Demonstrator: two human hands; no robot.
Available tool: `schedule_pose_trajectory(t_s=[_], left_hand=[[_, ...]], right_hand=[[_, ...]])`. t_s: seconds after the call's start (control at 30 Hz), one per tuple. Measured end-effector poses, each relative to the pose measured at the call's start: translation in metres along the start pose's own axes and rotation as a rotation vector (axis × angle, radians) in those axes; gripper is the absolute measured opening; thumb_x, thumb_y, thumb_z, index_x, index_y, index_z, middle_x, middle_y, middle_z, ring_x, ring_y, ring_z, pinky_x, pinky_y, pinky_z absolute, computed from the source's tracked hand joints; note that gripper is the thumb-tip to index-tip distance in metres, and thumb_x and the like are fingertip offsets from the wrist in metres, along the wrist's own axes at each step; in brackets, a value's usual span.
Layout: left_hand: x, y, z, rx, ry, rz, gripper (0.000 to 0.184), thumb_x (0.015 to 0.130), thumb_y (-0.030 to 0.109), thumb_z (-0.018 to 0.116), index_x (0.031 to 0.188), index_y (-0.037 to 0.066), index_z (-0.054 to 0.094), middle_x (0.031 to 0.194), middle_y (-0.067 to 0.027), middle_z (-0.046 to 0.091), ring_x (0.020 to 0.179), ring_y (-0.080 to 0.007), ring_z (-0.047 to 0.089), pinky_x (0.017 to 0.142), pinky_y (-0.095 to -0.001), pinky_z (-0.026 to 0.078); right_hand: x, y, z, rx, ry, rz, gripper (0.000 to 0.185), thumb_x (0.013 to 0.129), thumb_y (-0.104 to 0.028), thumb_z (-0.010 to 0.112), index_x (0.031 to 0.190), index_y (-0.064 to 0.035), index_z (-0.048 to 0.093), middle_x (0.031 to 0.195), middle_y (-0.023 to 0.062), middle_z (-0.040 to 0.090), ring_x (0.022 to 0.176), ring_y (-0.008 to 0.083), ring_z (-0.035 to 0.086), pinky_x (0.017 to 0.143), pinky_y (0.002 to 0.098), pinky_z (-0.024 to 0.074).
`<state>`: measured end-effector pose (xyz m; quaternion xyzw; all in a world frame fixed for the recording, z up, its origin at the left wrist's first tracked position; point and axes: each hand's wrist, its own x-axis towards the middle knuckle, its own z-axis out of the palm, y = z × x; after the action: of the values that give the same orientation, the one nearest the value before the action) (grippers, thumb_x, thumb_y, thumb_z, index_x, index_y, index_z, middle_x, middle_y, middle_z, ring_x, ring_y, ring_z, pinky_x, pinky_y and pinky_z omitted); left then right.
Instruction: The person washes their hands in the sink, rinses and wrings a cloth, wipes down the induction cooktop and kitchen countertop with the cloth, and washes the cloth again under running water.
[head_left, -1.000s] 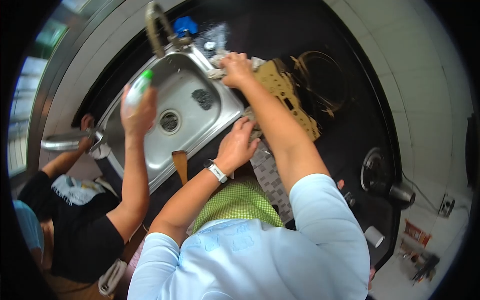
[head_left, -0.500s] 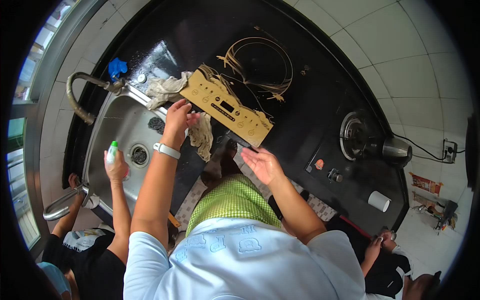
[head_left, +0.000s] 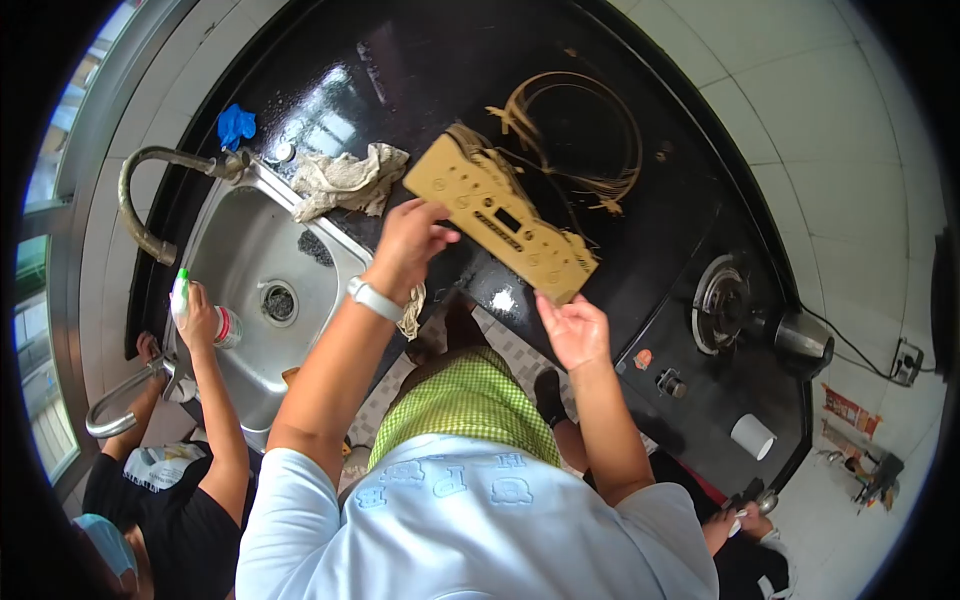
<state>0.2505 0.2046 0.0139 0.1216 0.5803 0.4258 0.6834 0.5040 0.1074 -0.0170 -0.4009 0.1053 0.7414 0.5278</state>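
Observation:
An induction cooker with a gold control panel (head_left: 500, 228) and a black glass top with a gold ring pattern lies on the black counter, turned at a slant. My left hand (head_left: 408, 245), with a white band at its wrist, grips the panel's left front edge, fingers bent. At the near right corner, my right hand (head_left: 577, 332) holds the cooker's edge, thumb side up; its lower fingers are partly hidden. A wet cloth (head_left: 345, 185) is bunched between the sink and the cooker. Another cloth (head_left: 412, 312) shows partly behind my left wrist.
Left is a steel sink (head_left: 230, 235) with a faucet (head_left: 130, 205). Beside it, another person's hand holds a spray bottle (head_left: 230, 328). A blue crumpled item (head_left: 236, 126) lies behind. Right are a gas burner (head_left: 722, 305), kettle (head_left: 803, 342) and white cup (head_left: 752, 437). Another person stands lower right.
The induction cooker has shifted right, with both my hands moving along at its front edge. At the left, the other person's hand with the spray bottle has moved left.

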Motion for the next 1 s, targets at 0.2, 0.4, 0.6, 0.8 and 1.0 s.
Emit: schedule_pose_trajectory(t_s=[0.2, 0.4, 0.6, 0.8, 1.0], left_hand=[[0.005, -0.011, 0.058, -0.047, -0.089, -0.06, 0.029, 0.079, 0.007, 0.052, 0.105, -0.004, 0.049, 0.094, -0.0096, 0.06, 0.058, -0.0127, 0.057, 0.049, -0.0203, 0.042], [0.005, -0.046, 0.087, -0.101, -0.108, -0.018, 0.033, 0.077, 0.009, 0.052, 0.108, -0.002, 0.044, 0.09, -0.008, 0.059, 0.055, -0.0122, 0.057, 0.051, -0.0209, 0.043], [-0.005, -0.073, 0.077, -0.281, -0.291, 0.08, 0.051, 0.079, 0.004, 0.049, 0.127, -0.003, 0.033, 0.12, -0.0145, 0.049, 0.072, -0.0174, 0.063, 0.065, -0.0244, 0.05], [-0.045, -0.059, 0.002, 0.067, -0.139, 0.408, 0.042, 0.081, 0.005, 0.055, 0.121, -0.002, 0.042, 0.107, -0.0165, 0.058, 0.064, -0.0136, 0.063, 0.058, -0.0247, 0.05], [-0.061, -0.039, -0.066, 0.983, 0.272, 0.827, 0.051, 0.068, 0.012, 0.068, 0.115, 0.006, 0.05, 0.112, -0.0164, 0.051, 0.099, -0.0327, 0.049, 0.086, -0.0392, 0.041]], right_hand=[[0.011, -0.056, -0.015, -0.001, 0.085, -0.096, 0.043, 0.071, 0.008, 0.042, 0.114, 0.007, 0.043, 0.117, 0.0207, 0.05, 0.113, 0.0355, 0.046, 0.099, 0.0425, 0.0378], [0.009, -0.093, -0.022, -0.035, 0.229, -0.209, 0.042, 0.072, 0.005, 0.043, 0.114, 0.0064, 0.044, 0.119, 0.0192, 0.049, 0.115, 0.0339, 0.045, 0.099, 0.0429, 0.038], [0.013, -0.096, -0.033, 0.134, 0.359, -0.31, 0.045, 0.068, 0.005, 0.042, 0.113, 0.0089, 0.045, 0.118, 0.0207, 0.049, 0.117, 0.0336, 0.043, 0.096, 0.042, 0.0408], [-0.012, -0.007, 0.051, -0.799, 0.153, -0.156, 0.027, 0.083, -0.003, 0.051, 0.108, 0.006, 0.05, 0.102, 0.0186, 0.058, 0.089, 0.0252, 0.06, 0.08, 0.0336, 0.0505], [0.087, 0.078, 0.188, -1.814, -0.76, -1.02, 0.039, 0.08, -0.004, 0.054, 0.118, -0.0063, 0.049, 0.109, 0.0149, 0.056, 0.096, 0.0321, 0.056, 0.081, 0.0382, 0.0462]])
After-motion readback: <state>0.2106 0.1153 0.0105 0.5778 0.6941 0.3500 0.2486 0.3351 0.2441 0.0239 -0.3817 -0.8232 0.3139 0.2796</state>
